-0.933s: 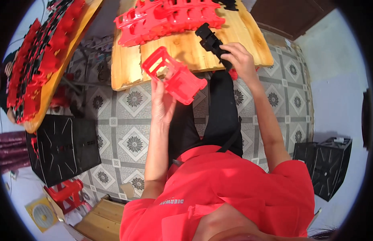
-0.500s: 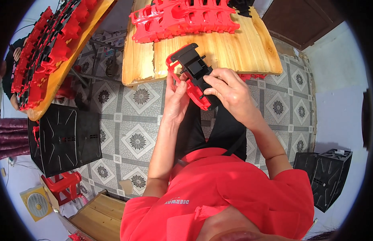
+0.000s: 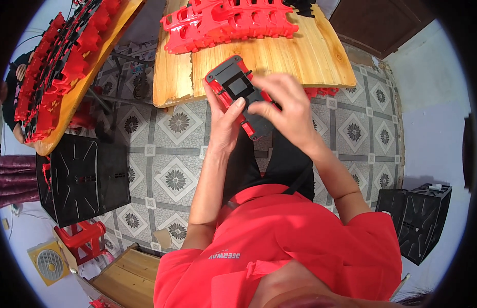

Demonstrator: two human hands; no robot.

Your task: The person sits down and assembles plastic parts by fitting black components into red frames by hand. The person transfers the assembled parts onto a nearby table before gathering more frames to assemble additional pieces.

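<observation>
Your left hand [image 3: 224, 119] cups the red frame [image 3: 224, 77] from below and on its left side, thumb pressed flat onto the black panel [image 3: 247, 94] that sits inside it. Your right hand [image 3: 284, 110] lies over the panel's lower right end, fingers bent and spread across it, fingertips touching the black face; whether they pinch its edge you cannot tell from here. You hold the frame and panel in the air, just in front of the near edge of the wooden table [image 3: 300, 56], above the patterned floor tiles [image 3: 166, 154]. A heap of red frames [image 3: 228, 20] sits on that table, well beyond your hands. Off to your left, a second wooden table [image 3: 79, 95] carries rows of red-and-black pieces [image 3: 59, 61]. A black crate [image 3: 82, 177] stands on the floor near it.
</observation>
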